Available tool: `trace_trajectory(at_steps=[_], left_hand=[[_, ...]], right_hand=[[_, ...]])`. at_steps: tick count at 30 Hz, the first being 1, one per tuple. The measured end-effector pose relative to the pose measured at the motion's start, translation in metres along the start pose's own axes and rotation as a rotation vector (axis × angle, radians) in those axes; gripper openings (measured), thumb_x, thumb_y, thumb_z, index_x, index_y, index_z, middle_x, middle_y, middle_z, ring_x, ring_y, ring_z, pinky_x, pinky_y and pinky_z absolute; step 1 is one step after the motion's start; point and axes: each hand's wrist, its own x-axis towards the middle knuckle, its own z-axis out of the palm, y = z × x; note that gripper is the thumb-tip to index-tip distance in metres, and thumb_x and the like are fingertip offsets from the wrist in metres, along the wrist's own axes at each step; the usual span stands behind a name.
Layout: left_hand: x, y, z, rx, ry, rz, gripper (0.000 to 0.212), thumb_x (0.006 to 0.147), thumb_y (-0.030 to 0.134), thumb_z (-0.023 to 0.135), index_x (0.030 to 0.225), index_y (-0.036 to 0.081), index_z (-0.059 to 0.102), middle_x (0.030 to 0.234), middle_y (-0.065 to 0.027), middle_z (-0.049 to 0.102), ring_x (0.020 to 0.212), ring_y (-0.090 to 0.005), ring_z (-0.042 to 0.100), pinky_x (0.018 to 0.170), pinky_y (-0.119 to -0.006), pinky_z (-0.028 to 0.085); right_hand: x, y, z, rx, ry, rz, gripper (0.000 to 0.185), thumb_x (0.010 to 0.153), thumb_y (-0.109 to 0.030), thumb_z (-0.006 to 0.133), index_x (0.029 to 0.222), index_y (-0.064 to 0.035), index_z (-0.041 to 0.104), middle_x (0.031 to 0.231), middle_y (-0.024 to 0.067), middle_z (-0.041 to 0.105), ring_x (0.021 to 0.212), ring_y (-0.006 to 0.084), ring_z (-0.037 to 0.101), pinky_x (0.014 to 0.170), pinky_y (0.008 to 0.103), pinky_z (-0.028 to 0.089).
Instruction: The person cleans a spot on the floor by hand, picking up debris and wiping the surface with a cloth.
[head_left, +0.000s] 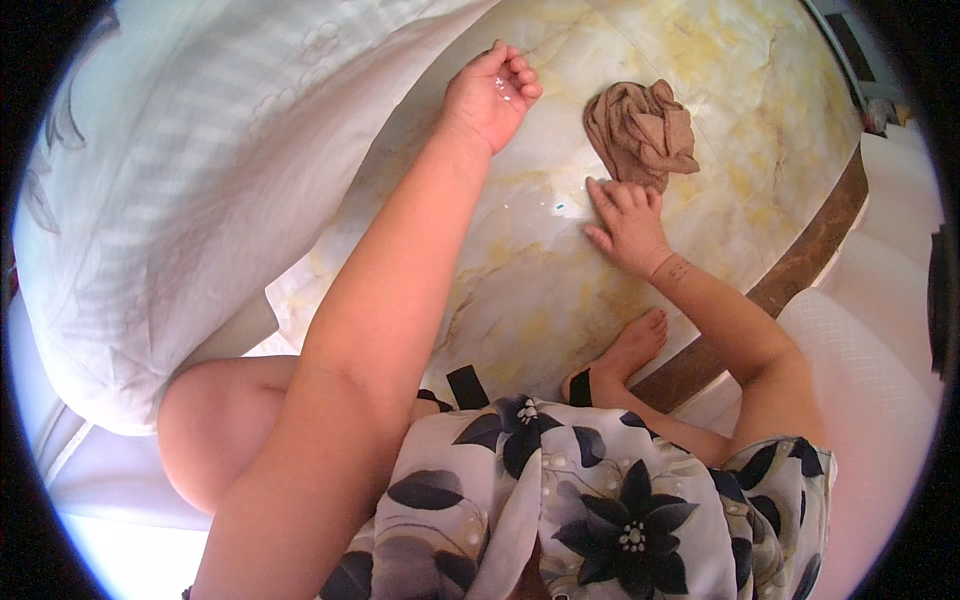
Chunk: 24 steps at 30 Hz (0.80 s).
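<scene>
My left hand (493, 97) is turned palm up over the floor, its fingers curled around a palm that carries small white bits (503, 89). A crumpled brown cloth (642, 135) lies on the marbled tile floor (517, 277). Palm down on the floor, my right hand (626, 229) rests at the near edge of the cloth, fingers spread; whether its fingertips touch the cloth is unclear. Just left of the right fingers, a few tiny white and greenish scraps (559, 206) lie scattered on the tile.
A white embroidered cloth (225, 150) hangs along the left side. White fabric (847, 322) covers something at the right, beyond a brown floor border (817, 217). My bare foot (637, 345) rests on the floor below my right hand.
</scene>
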Motion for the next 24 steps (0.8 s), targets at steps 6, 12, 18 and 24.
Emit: trace_trajectory(at_steps=[6, 12, 18, 24], left_hand=[[0.002, -0.006, -0.004, -0.009, -0.002, -0.013, 0.015, 0.086, 0.015, 0.05, 0.077, 0.004, 0.046, 0.066, -0.0041, 0.043, 0.061, -0.0154, 0.041, 0.054, -0.027, 0.035], [-0.002, 0.003, -0.009, 0.023, -0.028, 0.031, 0.014, 0.085, 0.014, 0.05, 0.077, 0.003, 0.046, 0.066, -0.0044, 0.043, 0.061, -0.0157, 0.041, 0.054, -0.027, 0.035], [0.001, -0.007, -0.007, 0.002, -0.018, -0.002, 0.014, 0.085, 0.014, 0.05, 0.077, 0.003, 0.045, 0.067, -0.0043, 0.042, 0.061, -0.0156, 0.04, 0.054, -0.026, 0.035], [-0.002, -0.005, -0.007, -0.002, -0.024, -0.003, 0.013, 0.085, 0.013, 0.049, 0.078, 0.004, 0.045, 0.067, -0.0041, 0.042, 0.061, -0.0151, 0.04, 0.054, -0.026, 0.035]], right_hand=[[0.0, -0.026, 0.007, 0.025, 0.001, -0.117, 0.061, 0.075, -0.037, 0.057, 0.126, -0.0101, 0.038, 0.111, 0.006, 0.043, 0.108, 0.0219, 0.037, 0.093, 0.0423, 0.024], [-0.026, 0.011, -0.007, -0.112, -0.069, -0.114, 0.061, 0.077, -0.037, 0.055, 0.128, -0.0106, 0.036, 0.11, 0.0062, 0.041, 0.104, 0.0226, 0.037, 0.093, 0.0415, 0.023], [-0.016, -0.008, 0.01, -0.001, 0.01, -0.175, 0.062, 0.076, -0.038, 0.055, 0.127, -0.0077, 0.037, 0.105, 0.0062, 0.042, 0.101, 0.0219, 0.038, 0.092, 0.0401, 0.025], [0.007, -0.03, 0.007, 0.049, -0.03, -0.2, 0.059, 0.076, -0.037, 0.056, 0.124, -0.0066, 0.04, 0.105, 0.0067, 0.045, 0.101, 0.0219, 0.041, 0.09, 0.0401, 0.028]])
